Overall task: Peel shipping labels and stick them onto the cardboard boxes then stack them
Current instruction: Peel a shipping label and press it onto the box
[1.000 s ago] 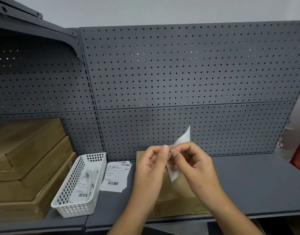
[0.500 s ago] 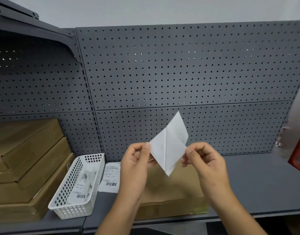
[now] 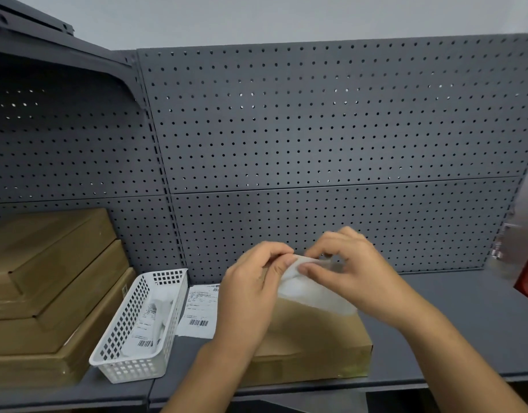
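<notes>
Change: half a second ago the label was held up, spread as a diamond between the hands, clear above the box. Now the left hand (image 3: 251, 293) and right hand (image 3: 358, 278) have closed in on each other and dropped. Both pinch the label (image 3: 313, 293) at its top edge, fingers (image 3: 312, 268) curled tight, tips nearly meeting. The sheet hangs blurred over the far part of the box (image 3: 316, 347). Contact with the box top: cannot tell. Liner parted from label: cannot tell.

Judgement: peel under way or just ending. Sticking is not yet done, and the visible box top is bare.

Room: the box lies close to the front lip of the shelf (image 3: 453, 317), so any press should go straight down, not toward the person. To its left lie a loose sheet (image 3: 198, 311) just beside it, then the basket (image 3: 143, 323), then the stack (image 3: 48, 278) of three boxes. The box would likely have to be lifted over the basket to reach the stack. Bare shelf lies to the right, the pegboard (image 3: 316, 144) close behind.
</notes>
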The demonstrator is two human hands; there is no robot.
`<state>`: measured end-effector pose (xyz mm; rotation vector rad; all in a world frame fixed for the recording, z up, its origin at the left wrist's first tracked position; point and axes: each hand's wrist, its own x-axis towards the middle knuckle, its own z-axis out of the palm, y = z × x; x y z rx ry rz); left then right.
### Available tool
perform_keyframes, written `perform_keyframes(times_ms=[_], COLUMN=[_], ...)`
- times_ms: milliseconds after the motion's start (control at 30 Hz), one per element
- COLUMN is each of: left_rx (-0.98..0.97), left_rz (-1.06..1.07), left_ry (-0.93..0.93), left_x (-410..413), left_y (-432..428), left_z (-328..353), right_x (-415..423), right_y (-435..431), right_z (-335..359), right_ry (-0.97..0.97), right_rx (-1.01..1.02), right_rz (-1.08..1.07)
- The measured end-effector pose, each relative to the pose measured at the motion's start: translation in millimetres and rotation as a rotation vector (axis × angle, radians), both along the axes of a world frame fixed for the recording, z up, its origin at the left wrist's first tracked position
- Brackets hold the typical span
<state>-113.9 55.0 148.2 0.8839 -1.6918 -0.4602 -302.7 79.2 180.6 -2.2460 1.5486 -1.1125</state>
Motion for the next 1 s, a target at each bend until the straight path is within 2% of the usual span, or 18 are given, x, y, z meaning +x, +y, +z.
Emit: perform_keyframes(times_ms=[100, 167, 233, 300, 400, 500, 633, 767, 1000], left_rx=[-0.070, -0.047, 0.073, 0.319, 0.607, 0.614, 0.546, 0.579, 0.705], left_rz=[0.095, 0.149, 0.132, 0.040, -0.171, -0.279, -0.276, -0.256, -0.069], left_ry=[-0.022, 0.035, 0.141, 0.259, 0.440, 0.538, 0.574, 0.635, 0.851], left_x=[0, -2, -7, -13, -23, -29, -23, -7, 47], left_y=[1, 5, 7, 7, 3, 3, -3, -11, -40], left_z=[2, -1, -9, -10, -9, -8, -16, -22, -38], right_x=[-1, 2, 8, 15, 28, 40, 42, 33, 24], right_y=[-6, -10, -13, -14, -13, -11, -11, -14, -14], right_z=[-3, -9, -16, -22, -34, -45, -53, -54, -56], right_ry=[-0.315, -0.504, -0.685, -0.826, -0.879, -0.914, -1.139, -1.341, -1.421], right_rx=[0.029, -0.014, -0.041, -0.065, -0.083, -0.042, 0.036, 0.101, 0.084], right_rz=[0.013, -0.037, -0.068, -0.066, -0.051, -0.008, -0.037, -0.092, -0.154])
